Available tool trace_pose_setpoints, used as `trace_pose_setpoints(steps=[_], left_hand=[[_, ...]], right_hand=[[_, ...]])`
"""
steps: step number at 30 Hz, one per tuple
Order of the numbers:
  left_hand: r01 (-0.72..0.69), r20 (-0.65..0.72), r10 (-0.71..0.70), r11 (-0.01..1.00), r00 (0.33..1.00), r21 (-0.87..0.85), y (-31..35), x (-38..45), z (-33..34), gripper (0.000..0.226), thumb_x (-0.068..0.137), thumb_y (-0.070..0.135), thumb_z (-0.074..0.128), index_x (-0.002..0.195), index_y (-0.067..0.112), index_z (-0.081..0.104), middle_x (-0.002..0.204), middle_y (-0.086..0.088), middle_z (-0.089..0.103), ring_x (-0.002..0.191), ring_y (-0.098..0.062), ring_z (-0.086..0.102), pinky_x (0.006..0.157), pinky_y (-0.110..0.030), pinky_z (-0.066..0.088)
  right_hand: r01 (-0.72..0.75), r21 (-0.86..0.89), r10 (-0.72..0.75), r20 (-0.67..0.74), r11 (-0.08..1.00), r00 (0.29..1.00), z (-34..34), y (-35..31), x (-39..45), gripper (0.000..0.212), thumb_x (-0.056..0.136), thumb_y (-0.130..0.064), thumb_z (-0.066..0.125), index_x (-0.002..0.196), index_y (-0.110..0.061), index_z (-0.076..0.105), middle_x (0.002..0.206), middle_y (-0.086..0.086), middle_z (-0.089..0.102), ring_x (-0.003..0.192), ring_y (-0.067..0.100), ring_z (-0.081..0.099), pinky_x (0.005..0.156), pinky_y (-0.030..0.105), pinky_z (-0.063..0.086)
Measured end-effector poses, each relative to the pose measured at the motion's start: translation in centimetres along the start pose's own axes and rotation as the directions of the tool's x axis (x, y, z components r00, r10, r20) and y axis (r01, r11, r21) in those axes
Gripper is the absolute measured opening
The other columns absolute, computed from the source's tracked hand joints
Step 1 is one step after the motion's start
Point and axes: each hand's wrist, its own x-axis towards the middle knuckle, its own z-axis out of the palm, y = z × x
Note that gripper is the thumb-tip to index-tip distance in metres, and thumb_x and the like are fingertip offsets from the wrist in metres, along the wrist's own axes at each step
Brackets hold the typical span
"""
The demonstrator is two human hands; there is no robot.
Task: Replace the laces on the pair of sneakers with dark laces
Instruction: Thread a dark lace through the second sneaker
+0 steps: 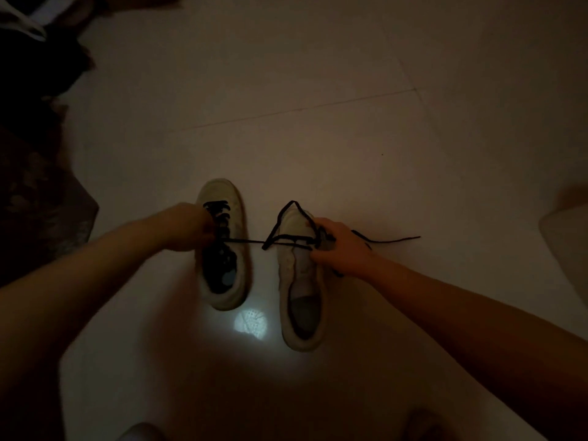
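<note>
Two pale sneakers stand side by side on the tiled floor, toes pointing away. The left sneaker (235,243) carries a dark lace threaded through its eyelets. The right sneaker (300,291) has a dark lace (280,222) looped loosely over its toe. My left hand (187,227) pinches one end of this lace and holds it taut across the gap. My right hand (339,246) rests on the right sneaker's middle, gripping the lace there. The other lace end (397,240) trails on the floor to the right.
Dark cloth and bags (35,173) pile up along the left side. A pale object (569,246) sits at the right edge. A bright light patch (250,324) glows on the floor between the shoes. My feet show at the bottom edge.
</note>
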Motion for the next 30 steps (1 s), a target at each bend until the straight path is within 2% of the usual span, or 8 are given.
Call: trace_pose_setpoints(steps=[4, 9, 13, 16, 19, 24, 27, 30], left_hand=[[0.117, 0.055, -0.121, 0.991, 0.991, 0.066, -4.9, -0.8, -1.0, 0.018, 0.093, 0.026, 0.054, 0.097, 0.02, 0.07, 0.11, -0.007, 0.064, 0.094, -0.02, 0.058, 0.08, -0.026, 0.043], [-0.008, 0.085, 0.011, 1.0, 0.996, -0.029, -2.8, -1.2, -0.2, 0.018, 0.093, 0.029, 0.05, 0.081, 0.024, 0.062, 0.088, 0.001, 0.061, 0.076, -0.013, 0.054, 0.061, -0.019, 0.039], [-0.06, 0.017, 0.059, 0.99, 0.998, 0.129, 2.1, -0.9, -1.0, 0.028, 0.092, 0.04, 0.045, 0.074, 0.021, 0.055, 0.081, 0.001, 0.058, 0.08, -0.019, 0.055, 0.073, -0.027, 0.039], [-0.126, -0.135, 0.165, 0.957, 0.977, 0.262, 5.4, -0.3, -1.2, 0.034, 0.091, 0.048, 0.043, 0.097, 0.022, 0.064, 0.109, -0.005, 0.06, 0.105, -0.024, 0.056, 0.089, -0.033, 0.041], [-0.219, -0.25, 0.222, 0.975, 0.943, 0.037, 9.1, 0.0, -0.5, 0.041, 0.094, 0.048, 0.039, 0.117, 0.019, 0.058, 0.118, -0.004, 0.057, 0.111, -0.024, 0.053, 0.094, -0.036, 0.041], [-0.281, -0.301, 0.168, 0.88, 0.939, -0.383, 12.8, 2.1, 2.5, 0.037, 0.095, 0.04, 0.046, 0.123, 0.017, 0.054, 0.117, -0.01, 0.059, 0.105, -0.027, 0.058, 0.088, -0.036, 0.047], [-0.261, -0.404, 0.07, 0.859, 0.912, -0.44, 13.6, 2.7, 3.3, 0.035, 0.095, 0.032, 0.048, 0.123, 0.012, 0.053, 0.114, -0.012, 0.056, 0.104, -0.026, 0.056, 0.082, -0.033, 0.046], [-0.233, -0.446, 0.012, 0.865, 0.895, -0.444, 14.1, 3.7, 3.9, 0.037, 0.093, 0.03, 0.05, 0.124, 0.009, 0.05, 0.119, -0.013, 0.049, 0.109, -0.029, 0.051, 0.087, -0.039, 0.045]], right_hand=[[0.07, -0.087, -0.076, -0.077, 0.994, 0.994, -0.1, 0.3, -0.3, 0.062, 0.078, -0.018, 0.069, 0.134, -0.027, 0.045, 0.13, 0.006, 0.047, 0.12, 0.021, 0.047, 0.096, 0.032, 0.042], [0.062, -0.127, -0.095, -0.269, 0.99, 0.958, -0.7, 1.8, -1.2, 0.047, 0.081, -0.022, 0.067, 0.127, -0.019, 0.053, 0.124, 0.005, 0.052, 0.112, 0.02, 0.052, 0.094, 0.036, 0.044], [0.044, -0.004, -0.043, -0.349, 0.999, 0.936, -1.4, 2.9, -2.1, 0.039, 0.085, -0.016, 0.066, 0.122, -0.012, 0.055, 0.116, 0.007, 0.05, 0.099, 0.014, 0.05, 0.091, 0.032, 0.044], [0.026, 0.019, -0.017, -0.358, 0.999, 0.934, -1.4, 3.0, -2.3, 0.038, 0.086, -0.014, 0.064, 0.123, -0.011, 0.054, 0.111, 0.005, 0.046, 0.094, 0.009, 0.046, 0.081, 0.017, 0.036], [0.038, 0.008, -0.032, -0.392, 0.999, 0.92, -1.0, 2.7, -2.2, 0.038, 0.084, -0.014, 0.065, 0.121, -0.011, 0.055, 0.11, 0.005, 0.046, 0.089, 0.009, 0.045, 0.07, 0.009, 0.033], [0.05, -0.004, -0.047, -0.411, 0.999, 0.91, -0.4, 1.7, -2.1, 0.033, 0.081, -0.006, 0.062, 0.114, -0.009, 0.057, 0.1, 0.0, 0.042, 0.078, 0.006, 0.04, 0.065, 0.0, 0.035], [0.072, 0.019, -0.057, -0.435, 0.997, 0.899, -0.1, 1.1, -1.8, 0.027, 0.081, -0.004, 0.062, 0.107, -0.01, 0.06, 0.087, -0.01, 0.038, 0.073, 0.004, 0.041, 0.062, 0.002, 0.035], [0.084, -0.018, -0.084, -0.411, 0.996, 0.908, 0.2, 1.0, -1.6, 0.035, 0.081, -0.009, 0.063, 0.114, -0.014, 0.056, 0.1, -0.005, 0.041, 0.084, 0.011, 0.047, 0.066, 0.011, 0.036]])
